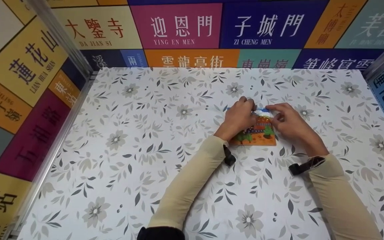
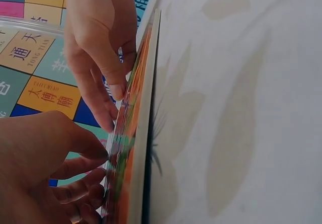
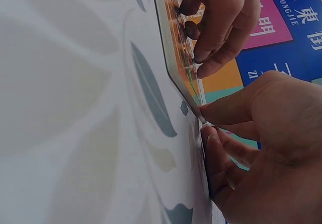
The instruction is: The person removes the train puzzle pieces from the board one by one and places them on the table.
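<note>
A small, flat picture board (image 1: 257, 136) with orange ground, green bushes and a blue top edge lies on the patterned tabletop. My left hand (image 1: 240, 115) covers its upper left part, bent fingertips touching the glossy face. At the upper right corner is my right hand (image 1: 290, 121), its index finger at the top edge and its thumb near the right side. In the right wrist view, the right hand (image 3: 276, 133) pinches around the board's corner (image 3: 173, 65), with the left hand (image 3: 221, 22) above it. The left wrist view shows the board edge-on as a thin slab (image 2: 136, 133).
A white tabletop (image 1: 112, 166) with grey leaves and flowers spreads all around the board. Colourful panels (image 1: 178, 26) with large characters stand along the back and both sides. Black straps with small cameras (image 1: 230, 158) sit on both wrists, over beige sleeves (image 1: 192, 183).
</note>
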Action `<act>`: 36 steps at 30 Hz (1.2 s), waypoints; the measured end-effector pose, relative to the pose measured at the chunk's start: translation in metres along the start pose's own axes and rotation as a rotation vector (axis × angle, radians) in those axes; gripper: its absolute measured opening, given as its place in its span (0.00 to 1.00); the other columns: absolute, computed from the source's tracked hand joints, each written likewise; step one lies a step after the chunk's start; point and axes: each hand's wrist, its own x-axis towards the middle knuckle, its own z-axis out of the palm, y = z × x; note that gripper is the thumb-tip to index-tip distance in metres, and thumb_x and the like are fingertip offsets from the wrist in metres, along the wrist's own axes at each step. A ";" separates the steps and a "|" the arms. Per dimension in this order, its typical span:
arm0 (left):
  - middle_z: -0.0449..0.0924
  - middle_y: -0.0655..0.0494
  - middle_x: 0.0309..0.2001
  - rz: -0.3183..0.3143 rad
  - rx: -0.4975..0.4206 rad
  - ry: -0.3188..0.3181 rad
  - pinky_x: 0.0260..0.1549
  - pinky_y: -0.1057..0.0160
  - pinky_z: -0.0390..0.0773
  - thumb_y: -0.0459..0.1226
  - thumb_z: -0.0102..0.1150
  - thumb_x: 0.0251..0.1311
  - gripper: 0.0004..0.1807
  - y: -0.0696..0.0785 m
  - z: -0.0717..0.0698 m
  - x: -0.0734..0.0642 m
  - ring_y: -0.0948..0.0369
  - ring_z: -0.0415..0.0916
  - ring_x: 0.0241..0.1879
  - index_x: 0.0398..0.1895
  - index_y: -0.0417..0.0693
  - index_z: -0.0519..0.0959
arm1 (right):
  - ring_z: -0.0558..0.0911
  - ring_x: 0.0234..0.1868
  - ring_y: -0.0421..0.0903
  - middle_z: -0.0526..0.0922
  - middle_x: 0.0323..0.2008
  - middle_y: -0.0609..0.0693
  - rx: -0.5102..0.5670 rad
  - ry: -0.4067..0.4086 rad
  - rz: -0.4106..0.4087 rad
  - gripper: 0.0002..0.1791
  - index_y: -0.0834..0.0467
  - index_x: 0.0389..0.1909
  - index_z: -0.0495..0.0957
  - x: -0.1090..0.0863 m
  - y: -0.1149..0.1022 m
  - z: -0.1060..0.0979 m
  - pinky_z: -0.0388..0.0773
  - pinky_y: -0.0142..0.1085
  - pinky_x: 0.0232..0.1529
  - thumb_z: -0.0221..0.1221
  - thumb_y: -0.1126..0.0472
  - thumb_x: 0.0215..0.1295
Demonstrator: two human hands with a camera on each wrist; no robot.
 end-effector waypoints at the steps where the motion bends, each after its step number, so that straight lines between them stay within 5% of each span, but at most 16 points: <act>1: 0.76 0.60 0.54 0.002 -0.007 -0.001 0.49 0.62 0.83 0.44 0.64 0.73 0.11 0.000 0.000 0.000 0.64 0.77 0.46 0.55 0.56 0.82 | 0.80 0.53 0.58 0.70 0.71 0.66 -0.003 0.001 0.001 0.29 0.60 0.77 0.73 0.000 0.000 0.000 0.71 0.25 0.45 0.59 0.68 0.77; 13: 0.78 0.61 0.51 0.042 -0.049 0.025 0.46 0.63 0.82 0.42 0.62 0.74 0.06 -0.003 -0.003 -0.001 0.64 0.78 0.44 0.50 0.56 0.82 | 0.81 0.51 0.59 0.69 0.71 0.67 0.024 -0.005 -0.010 0.28 0.62 0.77 0.73 0.000 -0.003 -0.001 0.71 0.22 0.43 0.59 0.68 0.78; 36: 0.83 0.60 0.55 0.123 -0.109 -0.015 0.51 0.65 0.81 0.39 0.69 0.71 0.16 -0.005 -0.002 0.001 0.65 0.78 0.49 0.60 0.54 0.83 | 0.80 0.52 0.57 0.71 0.68 0.64 0.020 -0.007 0.045 0.23 0.59 0.73 0.75 -0.002 -0.002 0.001 0.73 0.30 0.43 0.58 0.65 0.80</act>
